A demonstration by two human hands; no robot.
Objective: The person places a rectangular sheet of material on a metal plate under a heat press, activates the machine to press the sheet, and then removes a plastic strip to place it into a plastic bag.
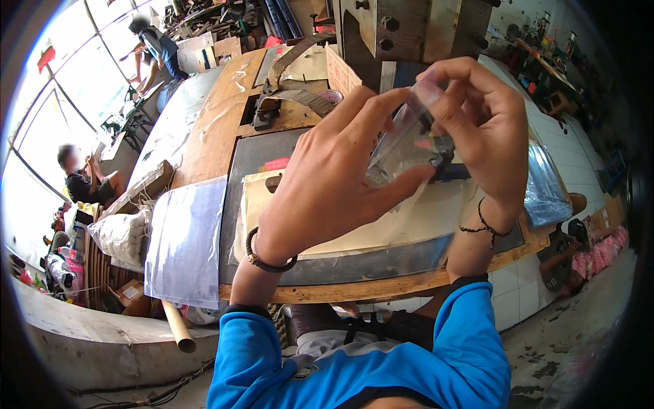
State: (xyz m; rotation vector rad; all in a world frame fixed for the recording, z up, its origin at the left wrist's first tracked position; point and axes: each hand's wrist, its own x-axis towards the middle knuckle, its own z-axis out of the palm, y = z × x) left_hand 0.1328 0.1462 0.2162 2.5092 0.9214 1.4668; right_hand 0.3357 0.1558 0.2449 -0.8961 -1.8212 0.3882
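Both hands are raised over the workbench with a clear plastic sheet (397,142) between them. My right hand (482,126) pinches its upper edge between thumb and fingers. On its other side, my left hand (334,167) holds the plastic with bent fingers, its thumb stretched across toward the right hand. The film is so see-through that its lower outline is hard to follow; whether it is a bag I cannot tell. Beneath the hands, a cream-coloured board (327,242) lies on a dark flat plate (300,274) set on the wooden bench.
Clear plastic sheets (184,238) hang over the bench's left edge; a bluish plastic stack (545,187) lies at the right. A metal machine (415,31) stands behind, beside a tape roll (332,97). A cardboard tube (178,327) juts out lower left. Other people sit left and right.
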